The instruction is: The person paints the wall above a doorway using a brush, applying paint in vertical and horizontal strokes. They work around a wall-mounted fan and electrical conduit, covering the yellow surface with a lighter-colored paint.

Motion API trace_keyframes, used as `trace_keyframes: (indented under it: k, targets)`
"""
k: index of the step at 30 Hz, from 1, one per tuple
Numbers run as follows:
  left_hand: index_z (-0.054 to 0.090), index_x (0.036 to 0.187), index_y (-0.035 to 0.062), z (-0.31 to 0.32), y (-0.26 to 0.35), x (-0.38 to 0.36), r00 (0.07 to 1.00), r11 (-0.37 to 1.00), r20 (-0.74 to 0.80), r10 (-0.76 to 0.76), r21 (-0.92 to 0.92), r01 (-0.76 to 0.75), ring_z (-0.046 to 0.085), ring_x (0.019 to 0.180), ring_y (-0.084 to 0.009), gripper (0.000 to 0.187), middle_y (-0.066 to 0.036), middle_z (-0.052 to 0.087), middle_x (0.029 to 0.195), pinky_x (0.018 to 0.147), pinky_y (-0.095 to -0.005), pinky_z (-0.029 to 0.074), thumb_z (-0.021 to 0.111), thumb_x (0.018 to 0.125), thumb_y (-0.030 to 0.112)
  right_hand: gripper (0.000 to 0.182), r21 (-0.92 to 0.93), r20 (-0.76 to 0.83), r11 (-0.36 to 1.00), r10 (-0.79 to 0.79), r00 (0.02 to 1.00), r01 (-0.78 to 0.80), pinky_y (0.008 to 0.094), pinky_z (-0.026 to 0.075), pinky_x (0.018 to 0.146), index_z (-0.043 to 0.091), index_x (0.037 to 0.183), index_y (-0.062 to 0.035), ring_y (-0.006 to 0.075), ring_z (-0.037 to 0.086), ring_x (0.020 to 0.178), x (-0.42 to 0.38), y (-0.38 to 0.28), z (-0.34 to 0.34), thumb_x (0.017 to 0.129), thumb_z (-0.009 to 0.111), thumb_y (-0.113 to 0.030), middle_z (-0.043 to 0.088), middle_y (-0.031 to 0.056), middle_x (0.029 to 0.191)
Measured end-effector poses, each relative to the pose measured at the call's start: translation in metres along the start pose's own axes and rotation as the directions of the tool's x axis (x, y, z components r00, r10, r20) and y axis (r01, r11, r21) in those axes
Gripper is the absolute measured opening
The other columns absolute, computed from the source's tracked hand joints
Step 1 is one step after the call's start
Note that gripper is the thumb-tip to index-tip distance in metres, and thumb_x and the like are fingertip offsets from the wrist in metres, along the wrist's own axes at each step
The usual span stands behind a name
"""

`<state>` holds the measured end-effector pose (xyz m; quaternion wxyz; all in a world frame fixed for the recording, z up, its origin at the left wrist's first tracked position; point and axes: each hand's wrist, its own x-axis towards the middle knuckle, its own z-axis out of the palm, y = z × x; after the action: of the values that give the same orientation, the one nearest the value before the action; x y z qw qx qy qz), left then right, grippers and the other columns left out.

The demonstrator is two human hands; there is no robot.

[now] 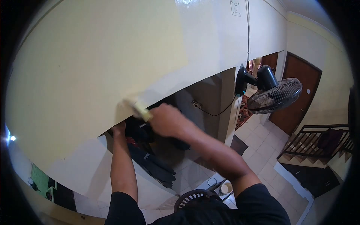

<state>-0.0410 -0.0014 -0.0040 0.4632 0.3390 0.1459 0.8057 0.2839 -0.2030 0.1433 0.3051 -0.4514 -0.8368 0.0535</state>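
Observation:
My right hand [167, 119] is closed around a paintbrush [141, 111], which is blurred by motion. The brush's bristle end is at the pale yellow wall [93, 63], just above the slanted upper edge of an opening. Whiter patches of the wall run along that edge and below it. My left hand [119, 128] reaches to the left corner of the opening, and its fingers are hidden behind the wall's edge. Dark clothes [150, 165] hang inside the opening, below and beside my hands.
A black wall fan [275, 92] juts out right of the opening, its cable [217, 114] running inside. Below me are a dark plastic chair [195, 197] and a small paint tub [225, 188]. Farther right are a stair railing [318, 138] and a brown door [296, 93].

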Motion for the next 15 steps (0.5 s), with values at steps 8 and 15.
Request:
trace_keyframes:
  k: [8, 15]
  targets:
    - [0.050, 0.130, 0.0111, 0.046, 0.017, -0.021, 0.988, 0.986, -0.148, -0.037, -0.168, 0.011, 0.051, 0.120, -0.0289, 0.055, -0.009, 0.054, 0.130, 0.100, -0.0448, 0.043, 0.040, 0.092, 0.050, 0.026, -0.055, -0.111, 0.972, 0.222, 0.969, -0.229, 0.0435, 0.051, 0.073, 0.069, 0.100, -0.0074, 0.0388, 0.065, 0.078, 0.001, 0.140, -0.056, 0.084, 0.061, -0.026, 0.066, 0.0231, 0.082]
    - [0.053, 0.125, 0.0094, 0.047, 0.017, -0.022, 0.984, 0.991, -0.176, -0.008, -0.136, -0.017, 0.055, 0.113, -0.0299, 0.054, -0.010, 0.058, 0.123, 0.097, -0.0442, 0.045, 0.039, 0.092, 0.050, 0.027, -0.150, -0.210, 0.893, 0.390, 0.897, -0.423, 0.0422, 0.051, 0.077, 0.070, 0.098, -0.0072, 0.0366, 0.066, 0.084, -0.013, 0.229, -0.114, 0.082, 0.063, -0.029, 0.067, 0.0227, 0.088]
